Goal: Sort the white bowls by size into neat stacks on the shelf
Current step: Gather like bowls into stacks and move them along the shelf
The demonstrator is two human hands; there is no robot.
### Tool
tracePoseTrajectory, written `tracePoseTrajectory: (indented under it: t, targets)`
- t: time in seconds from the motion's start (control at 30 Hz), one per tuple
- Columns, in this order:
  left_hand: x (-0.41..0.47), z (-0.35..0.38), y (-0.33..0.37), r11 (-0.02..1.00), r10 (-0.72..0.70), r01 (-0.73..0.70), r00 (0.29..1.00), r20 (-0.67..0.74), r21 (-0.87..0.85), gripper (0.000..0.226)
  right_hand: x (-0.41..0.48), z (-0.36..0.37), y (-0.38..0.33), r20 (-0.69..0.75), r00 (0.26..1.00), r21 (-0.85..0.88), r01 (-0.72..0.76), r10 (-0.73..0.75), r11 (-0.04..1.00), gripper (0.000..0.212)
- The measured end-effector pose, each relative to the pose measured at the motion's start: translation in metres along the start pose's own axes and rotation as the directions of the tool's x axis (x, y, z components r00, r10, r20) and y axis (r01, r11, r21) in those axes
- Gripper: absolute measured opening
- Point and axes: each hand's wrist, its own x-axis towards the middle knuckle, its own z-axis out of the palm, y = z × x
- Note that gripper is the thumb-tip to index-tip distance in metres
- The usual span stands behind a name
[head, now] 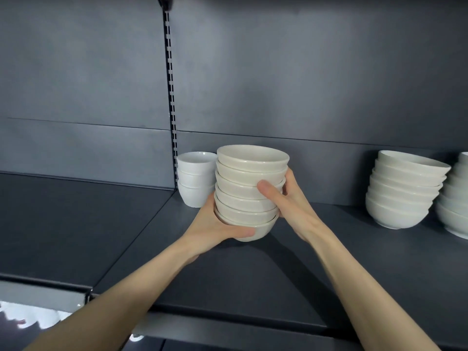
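Stack of cream bowls (249, 191) held in both hands, base at or just above the shelf (329, 262). Left hand (217, 229) cups the bottom bowl, right hand (288, 198) wraps mid-stack; both grips closed. Cup stack (193, 178) just behind-left; larger bowl stacks (402, 188) well right. Sorting looks mostly done; this stack not yet released.

A dark grey back panel (304, 72) fills the far wall, split by a slotted upright rail (170, 97). Soft light brightens its middle. A seam crosses it low down. At near left, a pale patterned floor (30, 317) shows.
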Motion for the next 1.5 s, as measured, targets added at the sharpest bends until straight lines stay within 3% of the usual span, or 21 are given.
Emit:
tracePoseTrajectory:
  t: [0.13,0.23,0.37,1.0,1.07,1.2,1.5]
  targets:
    - [-0.019,-0.022,0.010,1.000,-0.022,0.023,0.998,-0.058,0.017,0.084,-0.002,0.022,-0.015,0.048,0.999,0.012,0.018,-0.019,1.000,0.075]
    - [-0.039,-0.047,0.023,0.999,0.005,-0.001,0.994,-0.114,0.034,0.073,0.000,0.052,-0.029,0.099,0.995,0.023,0.024,-0.026,0.999,0.076]
    - [-0.069,-0.093,0.033,0.999,0.025,-0.018,0.982,-0.186,0.039,0.081,0.005,0.107,-0.046,0.170,0.983,0.033,0.059,-0.064,0.998,0.083]
    - [-0.238,-0.427,0.045,0.979,0.035,0.066,0.879,-0.475,0.195,0.078,0.026,0.488,-0.096,0.408,0.900,0.180,0.086,-0.154,0.980,0.087]
    - [-0.243,-0.457,0.045,0.975,0.039,0.076,0.868,-0.496,0.211,0.085,0.038,0.519,-0.100,0.430,0.889,0.190,0.085,-0.161,0.978,0.080]
    - [-0.245,-0.515,0.043,0.970,0.052,0.078,0.857,-0.513,0.229,0.074,0.069,0.578,-0.100,0.431,0.889,0.177,0.085,-0.155,0.981,0.056]
    - [-0.229,-0.638,0.013,0.968,0.054,0.084,0.850,-0.524,0.236,0.070,0.140,0.692,-0.085,0.429,0.890,0.170,0.090,-0.156,0.981,0.059]
